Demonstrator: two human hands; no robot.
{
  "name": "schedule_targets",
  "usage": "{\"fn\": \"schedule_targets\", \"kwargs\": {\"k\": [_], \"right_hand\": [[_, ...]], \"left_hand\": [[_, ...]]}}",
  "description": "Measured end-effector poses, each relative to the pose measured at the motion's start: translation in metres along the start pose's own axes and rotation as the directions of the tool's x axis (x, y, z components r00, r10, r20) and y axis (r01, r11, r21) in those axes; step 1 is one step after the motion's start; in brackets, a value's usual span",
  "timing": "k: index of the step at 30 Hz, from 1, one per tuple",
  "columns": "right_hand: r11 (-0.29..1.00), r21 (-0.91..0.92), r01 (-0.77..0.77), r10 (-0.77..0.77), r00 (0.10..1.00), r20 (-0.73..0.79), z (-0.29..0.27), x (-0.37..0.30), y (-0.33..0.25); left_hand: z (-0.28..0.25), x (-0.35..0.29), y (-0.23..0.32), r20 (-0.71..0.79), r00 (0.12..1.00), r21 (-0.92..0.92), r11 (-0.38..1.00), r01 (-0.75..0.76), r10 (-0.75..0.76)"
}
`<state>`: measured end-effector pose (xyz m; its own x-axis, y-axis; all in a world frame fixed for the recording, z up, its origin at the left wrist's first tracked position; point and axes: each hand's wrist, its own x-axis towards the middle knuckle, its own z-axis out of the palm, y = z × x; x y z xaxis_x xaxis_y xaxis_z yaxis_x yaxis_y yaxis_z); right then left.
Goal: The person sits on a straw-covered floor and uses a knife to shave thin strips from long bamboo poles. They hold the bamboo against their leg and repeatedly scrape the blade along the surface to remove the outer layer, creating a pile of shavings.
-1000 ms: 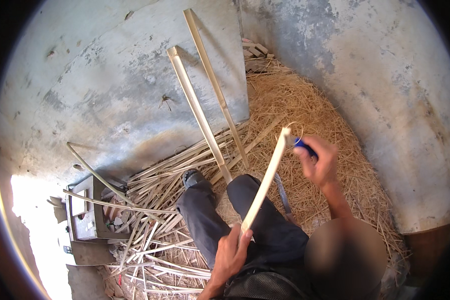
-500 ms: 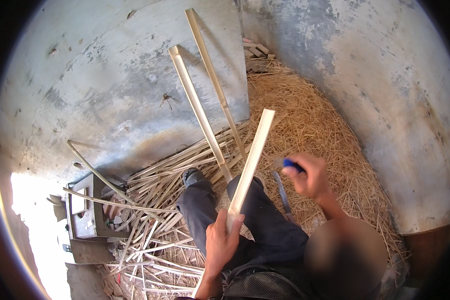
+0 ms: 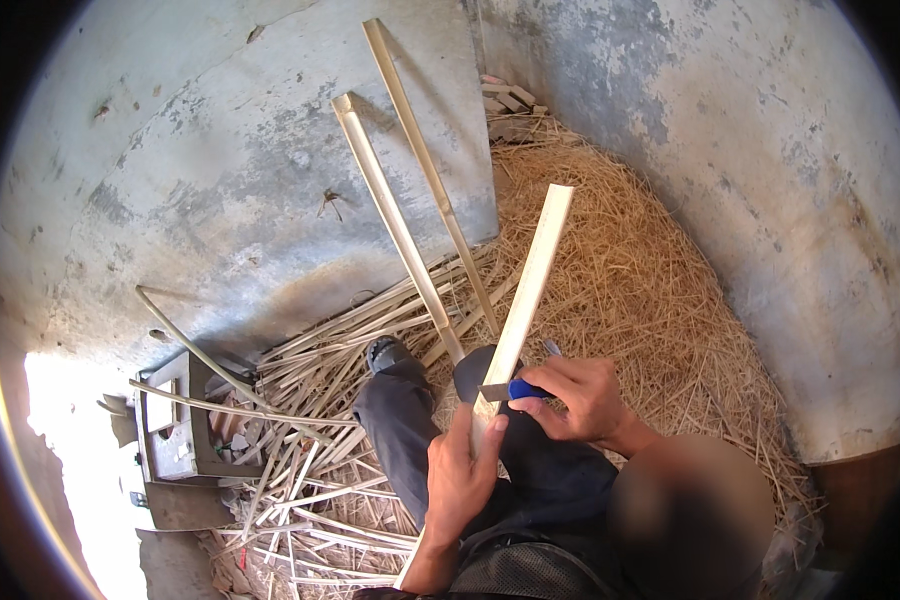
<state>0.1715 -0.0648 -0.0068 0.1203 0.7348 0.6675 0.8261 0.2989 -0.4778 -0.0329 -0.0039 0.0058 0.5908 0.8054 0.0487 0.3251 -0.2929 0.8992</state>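
My left hand (image 3: 460, 480) is closed round the lower end of a pale split bamboo strip (image 3: 532, 285), which slants up and away over my knees. My right hand (image 3: 577, 397) grips the blue handle of a small tool with a flat dark blade (image 3: 494, 392). That blade lies across the bamboo just above my left fingers. Whether it is a saw or a knife, I cannot tell. Beyond my right hand, the metal tip of another long tool (image 3: 552, 348) shows on the straw, with the rest hidden behind my hand and leg.
Two long split bamboo pieces (image 3: 395, 220) (image 3: 430, 165) lean on the grey wall (image 3: 210, 200). Cut strips (image 3: 305, 500) litter the floor at left beside a worn box (image 3: 185, 430). Thin shavings (image 3: 620, 250) are heaped at right; bricks (image 3: 510, 98) sit in the corner.
My right hand has come left and down, bringing the blue-handled tool from beside the strip onto it. The strip's far end has shifted slightly right and up with my left hand.
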Motion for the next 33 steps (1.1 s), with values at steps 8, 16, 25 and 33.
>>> {"fn": "schedule_targets", "kwargs": {"k": [8,16,25,33], "right_hand": [[0.995,-0.100,0.020,-0.018,1.000,0.014,-0.015,0.008,0.007],[0.994,-0.107,-0.037,0.019,0.986,-0.164,-0.031,0.022,0.041],[0.979,-0.189,-0.071,0.028,0.975,-0.221,-0.049,0.031,0.086],[0.797,-0.221,-0.563,0.537,0.827,-0.170,-0.093,0.035,0.155]], "left_hand": [[0.000,-0.003,-0.001,0.012,0.999,0.014,0.999,0.037,-0.038],[-0.006,-0.023,-0.010,0.109,0.987,0.018,0.993,0.115,-0.116],[-0.016,-0.044,-0.021,0.175,0.961,0.047,0.977,0.207,-0.212],[-0.023,-0.059,-0.027,0.241,0.948,0.022,0.978,0.209,-0.208]]}}
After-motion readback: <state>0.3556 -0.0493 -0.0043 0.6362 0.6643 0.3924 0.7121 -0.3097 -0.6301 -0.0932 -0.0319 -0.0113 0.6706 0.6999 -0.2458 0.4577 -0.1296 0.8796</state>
